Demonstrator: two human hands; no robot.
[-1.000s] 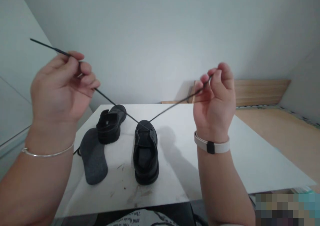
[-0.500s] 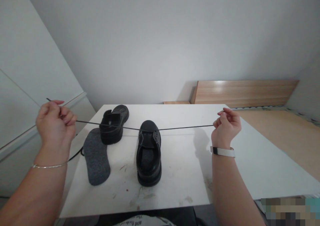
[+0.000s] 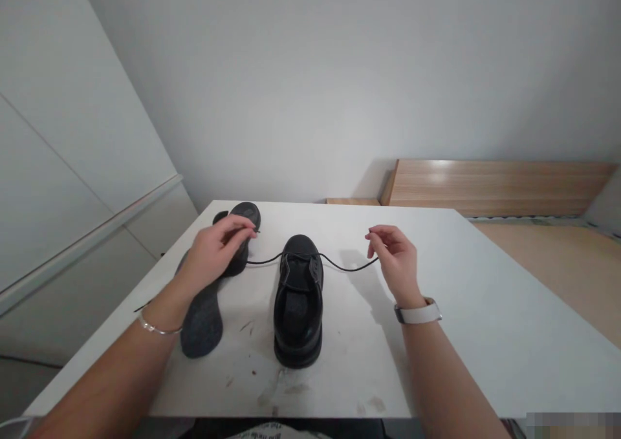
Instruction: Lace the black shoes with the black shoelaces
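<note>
A black shoe stands on the white table in front of me, toe pointing away. Its black shoelace runs across near the toe and sags on both sides. On the left, my left hand pinches one end of the lace, its tip poking out past the fingers. My right hand pinches the other end, raised to the right of the shoe. Partly behind my left hand is a second black shoe. A dark grey insole lies by my left forearm, partly covered by it.
The white table has dark smudges near its front edge. White cabinet panels rise on the left. To the right is a bed frame with a wooden headboard and a bare tan base.
Both hands have moved inward toward the shoe. The shoelace, pulled straight before, now hangs slack in curves on either side. My left hand now overlaps the second shoe.
</note>
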